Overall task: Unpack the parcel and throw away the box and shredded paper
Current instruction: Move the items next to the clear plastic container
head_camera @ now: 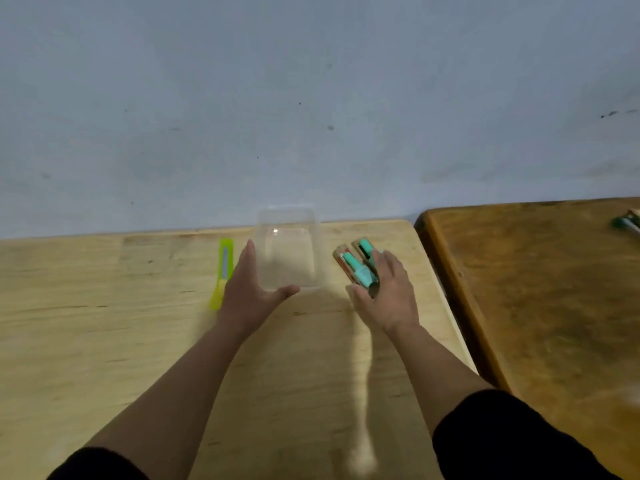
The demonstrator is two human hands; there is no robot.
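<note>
A clear plastic container [289,251] stands on the light wooden table [104,323] near the wall. My left hand [251,291] lies against its left side, fingers along the wall and thumb under its near edge. My right hand [386,292] rests to the container's right, its fingers closed over a bundle of teal-capped packaged items [356,266] on the table. No cardboard box or shredded paper is in view.
A lime-green utility knife [223,271] lies left of my left hand. A darker wooden table [536,289] adjoins on the right, with a similar teal item [628,223] at its far right edge. A pale wall stands right behind both tables.
</note>
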